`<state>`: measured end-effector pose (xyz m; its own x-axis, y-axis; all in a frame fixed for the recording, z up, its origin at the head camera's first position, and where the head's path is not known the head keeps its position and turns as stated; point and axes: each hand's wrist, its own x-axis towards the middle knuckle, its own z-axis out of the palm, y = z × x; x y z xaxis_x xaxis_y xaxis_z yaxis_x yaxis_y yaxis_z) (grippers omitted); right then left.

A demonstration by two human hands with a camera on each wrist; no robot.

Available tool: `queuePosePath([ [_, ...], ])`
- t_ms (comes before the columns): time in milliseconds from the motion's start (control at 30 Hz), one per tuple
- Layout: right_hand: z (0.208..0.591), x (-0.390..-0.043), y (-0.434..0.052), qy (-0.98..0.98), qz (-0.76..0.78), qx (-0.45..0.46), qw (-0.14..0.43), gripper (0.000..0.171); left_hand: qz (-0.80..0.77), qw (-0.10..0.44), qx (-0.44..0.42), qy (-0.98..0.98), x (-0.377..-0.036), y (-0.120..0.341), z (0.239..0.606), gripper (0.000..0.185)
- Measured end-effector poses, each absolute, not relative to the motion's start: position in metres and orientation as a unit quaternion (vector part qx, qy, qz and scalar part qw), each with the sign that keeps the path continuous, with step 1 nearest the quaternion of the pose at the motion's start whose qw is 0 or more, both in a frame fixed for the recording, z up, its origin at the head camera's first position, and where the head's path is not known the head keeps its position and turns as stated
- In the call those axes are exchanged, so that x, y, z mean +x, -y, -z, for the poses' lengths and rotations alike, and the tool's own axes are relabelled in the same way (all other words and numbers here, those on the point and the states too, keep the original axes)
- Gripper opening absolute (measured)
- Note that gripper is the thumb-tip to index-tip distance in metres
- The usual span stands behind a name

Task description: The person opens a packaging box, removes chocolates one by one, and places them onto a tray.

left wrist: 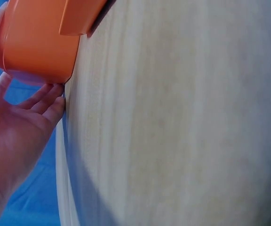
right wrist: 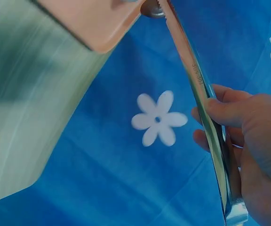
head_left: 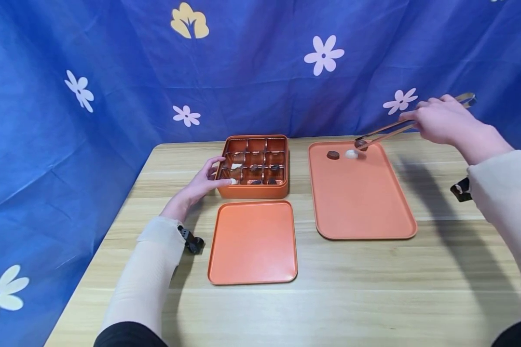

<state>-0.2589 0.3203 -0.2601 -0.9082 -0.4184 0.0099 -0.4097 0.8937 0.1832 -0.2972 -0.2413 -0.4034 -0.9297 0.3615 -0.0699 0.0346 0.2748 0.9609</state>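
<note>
My right hand (head_left: pixel 438 120) grips metal tongs (head_left: pixel 395 127) over the far end of the flat orange tray (head_left: pixel 364 202); the tong tips (head_left: pixel 360 143) pinch a dark round piece. On the tray below lie a white piece (head_left: pixel 351 153) and a dark brown piece (head_left: pixel 333 154). In the right wrist view my fingers (right wrist: pixel 225 110) curl round the tongs (right wrist: pixel 201 84). My left hand (head_left: pixel 206 180) rests with straight fingers against the left side of the orange divided box (head_left: pixel 253 166), which holds several pieces. The left wrist view shows those fingers (left wrist: pixel 46 101) touching the box wall (left wrist: pixel 36 42).
The orange lid (head_left: pixel 253 241) lies flat in front of the box on the wooden table (head_left: pixel 373 289). A blue flowered cloth (head_left: pixel 113 72) hangs behind and to the left. Bare wood lies along the near edge and right side.
</note>
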Motion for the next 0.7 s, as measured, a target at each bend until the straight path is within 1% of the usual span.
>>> queuePosePath([
  [167, 0.267, -0.257, -0.335, 0.975, 0.091, 0.201, 0.016, 0.045, -0.586, 0.151, 0.124, -0.787, -0.290, 0.238, 0.391, 0.075],
  [300, 0.271, -0.257, -0.338, 0.979, 0.087, 0.186, -0.008, 0.046, -0.580, 0.155, 0.125, -0.790, -0.283, 0.234, 0.380, 0.077],
  [400, 0.274, -0.258, -0.337, 0.980, 0.085, 0.179, -0.020, 0.046, -0.581, 0.155, 0.125, -0.789, -0.284, 0.235, 0.382, 0.077],
  [700, 0.286, -0.261, -0.338, 0.981, 0.076, 0.176, -0.026, 0.046, -0.579, 0.143, 0.132, -0.792, -0.297, 0.243, 0.402, 0.076],
])
